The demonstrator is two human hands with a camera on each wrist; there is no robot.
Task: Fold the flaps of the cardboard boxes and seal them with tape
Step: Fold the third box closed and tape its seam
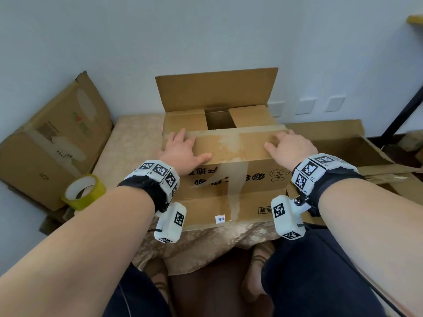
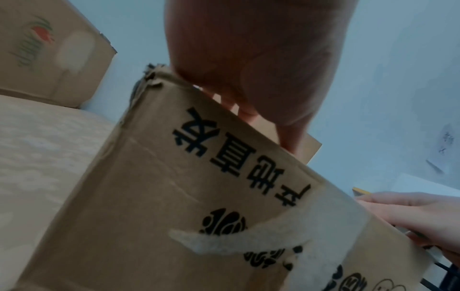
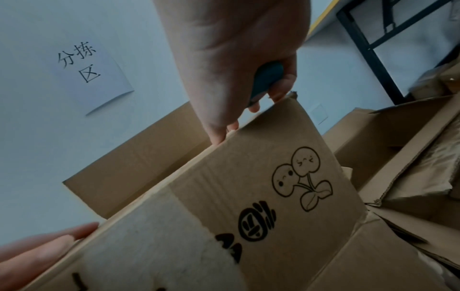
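Box (image 1: 229,170): on the bench (image 1: 128,143) before us.
Fingers: our left hand (image 1: 183,152) and right hand (image 1: 289,146) lie released, flat on near flap (image 1: 231,145).
Risk: far flap (image 1: 216,88) upright; let go, ours may spring open.

A makeshift sorting and packing room: worn cardboard boxes (image 1: 55,143) stacked against a bare pale wall (image 1: 206,30), a paper sign (image 3: 92,70) reading "分拣区" taped up, yellow tape roll (image 1: 83,192) beside a cloth-covered table (image 1: 135,143).
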